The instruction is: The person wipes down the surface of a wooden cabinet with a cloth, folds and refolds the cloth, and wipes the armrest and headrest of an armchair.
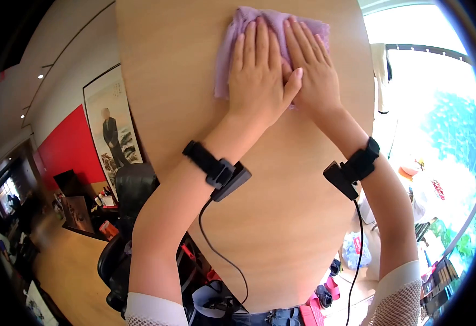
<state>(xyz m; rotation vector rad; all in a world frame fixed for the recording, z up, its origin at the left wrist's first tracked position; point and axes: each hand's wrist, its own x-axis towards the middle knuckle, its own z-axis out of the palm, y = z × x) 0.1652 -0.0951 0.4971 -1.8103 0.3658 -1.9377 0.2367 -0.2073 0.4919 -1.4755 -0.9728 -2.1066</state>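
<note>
A light purple cloth (224, 68) lies folded and a little rumpled on a light wood-coloured surface (281, 217), near the top of the view. My left hand (257, 81) rests flat on the cloth, palm down, with its fingers stretched out. Beside it, my right hand (315, 76) presses flat on the cloth's right part, fingers also extended. The two hands touch near the thumbs, and part of my right thumb is hidden. Black straps with small dark devices and cables are around both forearms.
A bright window (433, 108) is on the right, with bags and books below it. Shoes and pink slippers (313, 312) lie on the floor below. To the left are a black chair (134, 190), a wooden desk (75, 271) and a framed picture (113, 125).
</note>
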